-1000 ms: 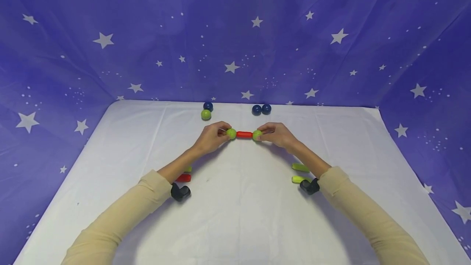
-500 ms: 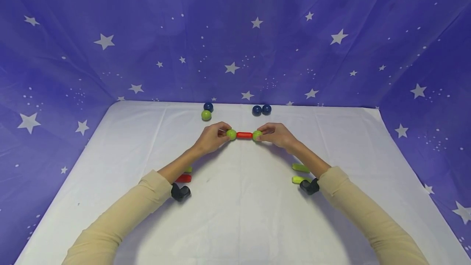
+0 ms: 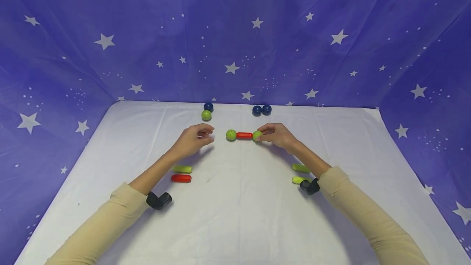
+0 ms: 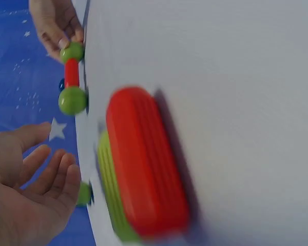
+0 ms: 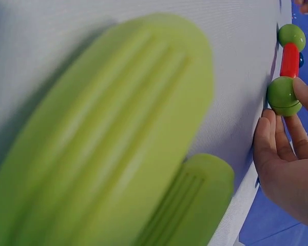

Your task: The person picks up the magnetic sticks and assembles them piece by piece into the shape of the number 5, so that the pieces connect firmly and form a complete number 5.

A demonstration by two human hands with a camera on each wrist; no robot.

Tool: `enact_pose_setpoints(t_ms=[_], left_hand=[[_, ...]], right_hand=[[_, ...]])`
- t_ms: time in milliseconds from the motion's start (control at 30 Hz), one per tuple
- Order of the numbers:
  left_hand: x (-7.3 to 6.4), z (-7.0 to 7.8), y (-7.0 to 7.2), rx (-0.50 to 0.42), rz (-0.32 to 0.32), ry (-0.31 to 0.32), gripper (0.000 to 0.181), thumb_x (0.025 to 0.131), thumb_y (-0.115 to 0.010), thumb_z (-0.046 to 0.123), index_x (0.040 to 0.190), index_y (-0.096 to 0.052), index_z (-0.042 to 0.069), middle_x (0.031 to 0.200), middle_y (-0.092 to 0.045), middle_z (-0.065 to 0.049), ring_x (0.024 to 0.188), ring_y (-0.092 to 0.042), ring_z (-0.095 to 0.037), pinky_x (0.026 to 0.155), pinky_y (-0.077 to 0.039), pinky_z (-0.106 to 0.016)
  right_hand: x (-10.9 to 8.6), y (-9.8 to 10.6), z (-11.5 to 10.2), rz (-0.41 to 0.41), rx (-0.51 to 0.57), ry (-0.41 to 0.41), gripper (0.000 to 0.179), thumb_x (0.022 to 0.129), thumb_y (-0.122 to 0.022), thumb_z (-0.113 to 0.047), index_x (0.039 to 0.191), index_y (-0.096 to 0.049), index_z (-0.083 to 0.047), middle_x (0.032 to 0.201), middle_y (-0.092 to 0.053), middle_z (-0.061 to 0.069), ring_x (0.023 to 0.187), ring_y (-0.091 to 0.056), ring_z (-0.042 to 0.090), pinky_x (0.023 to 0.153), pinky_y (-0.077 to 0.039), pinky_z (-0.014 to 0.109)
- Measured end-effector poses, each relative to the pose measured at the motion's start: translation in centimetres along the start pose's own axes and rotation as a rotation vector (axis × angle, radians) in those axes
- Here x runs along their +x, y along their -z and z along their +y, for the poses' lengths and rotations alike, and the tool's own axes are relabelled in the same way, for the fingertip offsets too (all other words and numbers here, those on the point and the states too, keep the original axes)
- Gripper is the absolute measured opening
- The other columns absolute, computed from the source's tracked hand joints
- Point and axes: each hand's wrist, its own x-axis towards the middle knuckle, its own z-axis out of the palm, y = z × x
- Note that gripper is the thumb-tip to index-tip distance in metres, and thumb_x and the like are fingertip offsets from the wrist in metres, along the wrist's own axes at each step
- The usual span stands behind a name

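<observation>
In the middle of the table a red stick (image 3: 244, 135) joins two green balls, one at each end. My right hand (image 3: 278, 135) pinches the right green ball (image 5: 284, 96) between thumb and fingers. The left green ball (image 3: 231, 135) is free of any hand. My left hand (image 3: 192, 139) is off to its left, thumb and fingers apart with nothing between them. Nearest the left forearm lie a yellow-green stick (image 3: 182, 169) and a separate red stick (image 4: 146, 161). Two more yellow-green sticks (image 5: 100, 133) lie by the right wrist, one partly hidden by the black wrist camera in the head view.
Toward the back edge, a dark blue ball (image 3: 208, 107) touches a green ball (image 3: 206, 115). Two more dark blue balls (image 3: 261, 110) sit side by side to their right. A purple star-patterned cloth (image 3: 235, 44) rises behind the white table (image 3: 239, 216).
My left hand has let go of the left green ball and moved left, uncovering the sticks by its forearm. The right hand keeps its hold in the same place.
</observation>
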Motion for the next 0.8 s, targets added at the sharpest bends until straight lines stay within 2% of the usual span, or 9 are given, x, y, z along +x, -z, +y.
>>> enact_pose_setpoints(t_ms=[200,467,633,800], left_hand=[[-2.8,-1.6,2.1,0.042,-0.036,0.033,0.036,0.093,-0.071,0.012,0.126,-0.063,-0.001,0.120,-0.066,-0.017,0.108,-0.064,-0.033,0.094,-0.050,-0.048],[-6.0,-2.7,4.1,0.044,-0.152,0.063,0.038,0.093,-0.071,0.015,0.126,-0.063,-0.001,0.113,-0.068,-0.011,0.106,-0.062,-0.028,0.099,-0.045,-0.049],[-7.3,-3.0,4.9,0.033,-0.224,0.063,0.040,0.091,-0.073,0.017,0.125,-0.064,-0.002,0.113,-0.068,-0.010,0.107,-0.062,-0.027,0.099,-0.045,-0.050],[-7.7,-3.0,5.1,0.087,-0.281,0.070,0.028,0.087,-0.075,0.013,0.113,-0.071,0.003,0.105,-0.070,-0.003,0.097,-0.061,-0.021,0.089,-0.048,-0.041]], right_hand=[[0.0,0.0,0.0,-0.002,0.000,-0.004,0.040,0.087,-0.079,-0.024,0.123,-0.068,-0.010,0.112,-0.066,0.007,0.105,-0.056,0.024,0.085,-0.045,0.035],[0.0,0.0,0.0,-0.001,-0.009,-0.017,0.041,0.086,-0.080,-0.026,0.123,-0.069,-0.011,0.112,-0.066,0.006,0.105,-0.056,0.024,0.085,-0.044,0.035],[0.0,0.0,0.0,-0.001,-0.006,-0.016,0.041,0.086,-0.080,-0.025,0.123,-0.068,-0.011,0.112,-0.066,0.006,0.106,-0.057,0.024,0.086,-0.045,0.036],[0.1,0.0,0.0,-0.005,0.002,-0.003,0.040,0.087,-0.079,-0.024,0.122,-0.068,-0.010,0.112,-0.067,0.007,0.105,-0.058,0.025,0.087,-0.045,0.036]])
